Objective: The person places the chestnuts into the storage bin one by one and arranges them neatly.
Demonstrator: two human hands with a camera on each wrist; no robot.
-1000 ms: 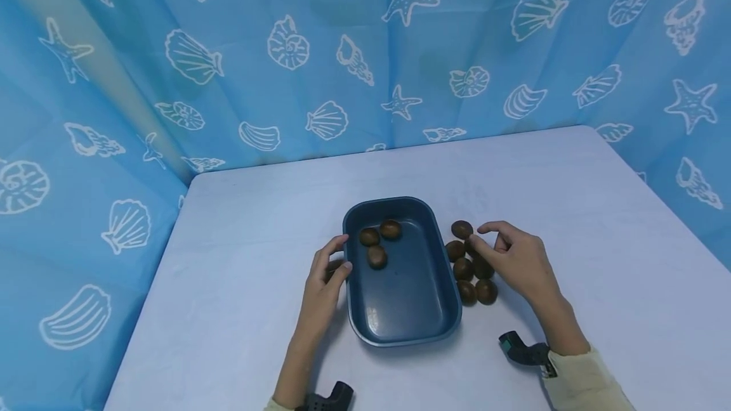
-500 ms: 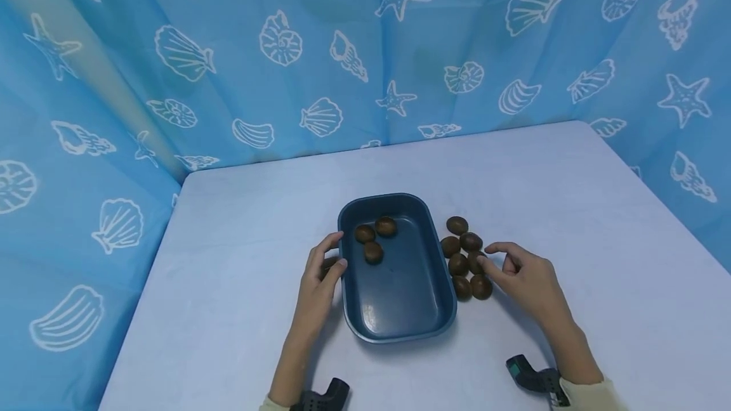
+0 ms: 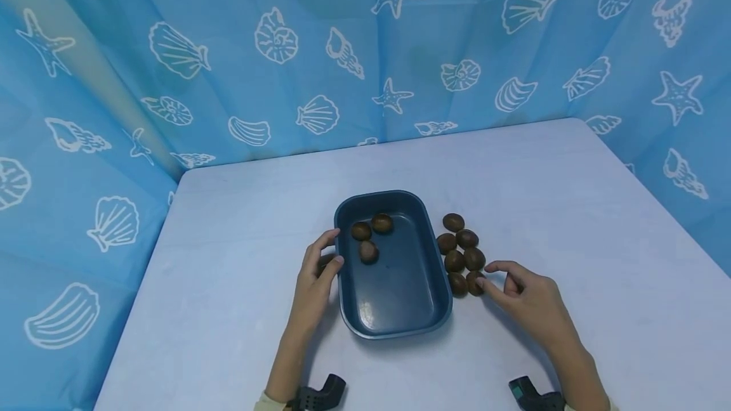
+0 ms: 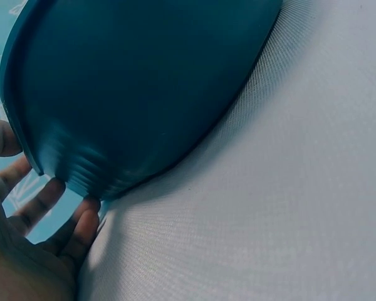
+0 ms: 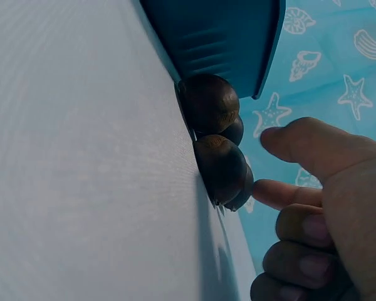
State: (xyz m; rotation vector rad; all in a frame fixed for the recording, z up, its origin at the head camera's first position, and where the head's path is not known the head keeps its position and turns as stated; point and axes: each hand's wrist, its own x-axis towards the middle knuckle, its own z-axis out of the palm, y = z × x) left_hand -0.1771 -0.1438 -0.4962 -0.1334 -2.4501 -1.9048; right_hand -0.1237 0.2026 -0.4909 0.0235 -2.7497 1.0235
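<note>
Brown chestnuts [image 3: 474, 259] lie in a cluster on the table, close against the right side of a dark blue tray [image 3: 394, 328]. Three more chestnuts [image 3: 382, 223] sit in the tray's far left part. My left hand [image 3: 313, 276] rests its fingertips against the outer left wall of the tray; in the left wrist view, the fingers [image 4: 41, 204] touch that wall from outside. Beside the nearest chestnuts hovers my right hand [image 3: 528, 300], thumb and index finger parted, the other fingers curled. In the right wrist view a gap shows between the thumb [image 5: 301, 141] and the chestnuts [image 5: 222, 166].
A white cloth covers the table [image 3: 245, 221]. Behind it and to the left hangs a blue curtain [image 3: 200, 100] printed with white shells and starfish. Each wrist carries a black camera mount [image 3: 320, 395].
My right hand has moved toward the near end of the chestnut cluster, away from the farther chestnuts. The left hand stays at the tray, and the whole view has shifted slightly.
</note>
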